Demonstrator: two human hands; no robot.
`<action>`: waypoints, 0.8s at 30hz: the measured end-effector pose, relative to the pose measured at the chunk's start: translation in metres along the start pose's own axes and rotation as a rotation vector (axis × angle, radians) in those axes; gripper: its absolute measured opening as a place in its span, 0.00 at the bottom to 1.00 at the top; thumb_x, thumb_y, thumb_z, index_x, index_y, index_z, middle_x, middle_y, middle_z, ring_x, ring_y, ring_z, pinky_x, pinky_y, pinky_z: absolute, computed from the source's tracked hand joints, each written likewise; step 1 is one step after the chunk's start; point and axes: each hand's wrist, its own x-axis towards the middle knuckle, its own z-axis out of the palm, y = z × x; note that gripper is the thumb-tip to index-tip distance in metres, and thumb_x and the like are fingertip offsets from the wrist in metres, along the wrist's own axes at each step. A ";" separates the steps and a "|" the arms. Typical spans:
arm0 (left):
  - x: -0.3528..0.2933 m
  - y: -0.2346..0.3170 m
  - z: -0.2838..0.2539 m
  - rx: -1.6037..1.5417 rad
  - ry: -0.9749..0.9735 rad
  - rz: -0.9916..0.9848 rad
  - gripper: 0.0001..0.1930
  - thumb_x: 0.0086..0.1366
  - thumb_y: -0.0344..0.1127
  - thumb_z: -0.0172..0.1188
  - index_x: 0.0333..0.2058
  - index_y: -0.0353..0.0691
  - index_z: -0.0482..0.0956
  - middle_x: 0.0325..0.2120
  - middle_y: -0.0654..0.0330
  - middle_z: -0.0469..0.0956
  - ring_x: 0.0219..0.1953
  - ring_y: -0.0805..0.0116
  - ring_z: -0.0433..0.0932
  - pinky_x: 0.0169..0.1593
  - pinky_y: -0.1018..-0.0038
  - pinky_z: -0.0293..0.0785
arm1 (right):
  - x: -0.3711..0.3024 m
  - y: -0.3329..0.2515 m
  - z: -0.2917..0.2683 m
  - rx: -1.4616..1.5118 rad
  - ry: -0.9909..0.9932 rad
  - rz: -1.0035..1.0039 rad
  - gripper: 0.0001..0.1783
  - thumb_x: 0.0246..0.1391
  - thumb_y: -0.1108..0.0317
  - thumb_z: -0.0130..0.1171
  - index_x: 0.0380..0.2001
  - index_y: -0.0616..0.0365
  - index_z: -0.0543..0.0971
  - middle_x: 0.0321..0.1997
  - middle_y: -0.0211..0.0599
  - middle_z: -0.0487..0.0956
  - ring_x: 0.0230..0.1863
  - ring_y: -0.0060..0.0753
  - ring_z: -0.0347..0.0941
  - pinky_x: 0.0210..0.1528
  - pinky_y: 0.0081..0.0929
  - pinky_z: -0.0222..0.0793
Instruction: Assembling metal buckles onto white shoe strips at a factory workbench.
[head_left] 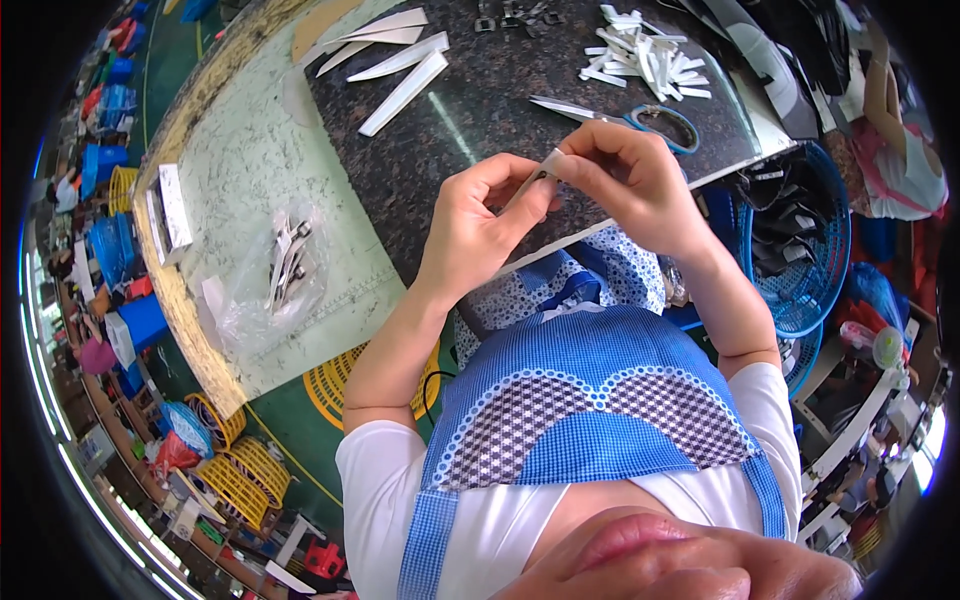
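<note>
My left hand [478, 215] and my right hand [630, 180] meet above the near edge of a dark speckled stone slab [440, 170]. Both pinch a small pale strip [552, 160] between thumb and fingers. A small dark bit shows by the left thumb, too small to name. Just beyond my right hand lie scissors [640, 120] with blue handles, blades pointing left. Behind them is a pile of short white strips [650, 60]. Several long tapered pale pieces [405, 90] rest at the far left of the slab, and dark metal buckles [515, 15] sit at the back.
On the pale worn tabletop [340, 280] to the left lie a clear plastic bag [290, 270] of metal parts and a white box [170, 215]. A blue basket [800, 290] with black pieces stands at the right. Yellow baskets [245, 475] are on the floor. Another person [900, 160] is at far right.
</note>
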 end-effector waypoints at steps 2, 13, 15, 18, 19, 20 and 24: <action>-0.010 -0.001 -0.005 0.020 0.079 0.019 0.07 0.64 0.29 0.62 0.38 0.31 0.80 0.28 0.64 0.82 0.31 0.82 0.77 0.36 0.83 0.74 | 0.008 0.001 0.008 0.158 -0.120 0.102 0.13 0.62 0.63 0.58 0.33 0.65 0.79 0.26 0.21 0.73 0.28 0.10 0.62 0.27 0.15 0.57; -0.086 0.039 -0.121 0.763 0.793 0.209 0.06 0.61 0.30 0.64 0.36 0.36 0.81 0.20 0.68 0.78 0.24 0.85 0.74 0.29 0.83 0.70 | 0.016 -0.001 0.035 0.280 -0.071 0.121 0.13 0.64 0.65 0.56 0.47 0.62 0.79 0.30 0.25 0.76 0.31 0.12 0.67 0.36 0.13 0.62; -0.110 0.042 -0.161 1.124 0.873 -0.040 0.07 0.62 0.31 0.64 0.37 0.36 0.81 0.25 0.64 0.81 0.29 0.77 0.78 0.33 0.80 0.73 | 0.018 0.007 0.024 0.265 -0.122 0.121 0.12 0.64 0.66 0.55 0.43 0.62 0.81 0.29 0.25 0.77 0.30 0.12 0.67 0.36 0.13 0.63; -0.100 0.028 -0.169 1.760 0.794 0.329 0.09 0.58 0.36 0.66 0.36 0.40 0.81 0.33 0.58 0.82 0.33 0.60 0.81 0.38 0.68 0.76 | 0.016 0.011 0.022 0.265 -0.109 0.137 0.11 0.64 0.66 0.55 0.40 0.62 0.81 0.28 0.25 0.77 0.30 0.13 0.68 0.35 0.14 0.64; -0.083 0.021 -0.164 1.740 0.774 0.358 0.09 0.58 0.36 0.66 0.36 0.40 0.81 0.33 0.58 0.82 0.33 0.60 0.81 0.38 0.68 0.76 | 0.015 0.013 0.023 0.249 -0.094 0.142 0.11 0.64 0.67 0.55 0.40 0.63 0.81 0.29 0.25 0.77 0.31 0.13 0.69 0.36 0.13 0.64; -0.066 0.017 -0.150 1.469 0.669 0.348 0.10 0.58 0.36 0.66 0.37 0.41 0.81 0.37 0.58 0.81 0.37 0.60 0.80 0.40 0.68 0.76 | 0.014 0.012 0.023 0.250 -0.116 0.154 0.10 0.64 0.67 0.55 0.40 0.63 0.81 0.30 0.26 0.78 0.32 0.13 0.70 0.37 0.14 0.66; 0.016 -0.003 -0.118 1.316 0.419 0.475 0.13 0.59 0.38 0.66 0.41 0.40 0.81 0.40 0.59 0.80 0.42 0.54 0.78 0.46 0.66 0.75 | 0.006 0.002 0.024 0.206 -0.195 0.155 0.11 0.64 0.68 0.55 0.42 0.64 0.79 0.33 0.28 0.78 0.36 0.15 0.73 0.41 0.15 0.69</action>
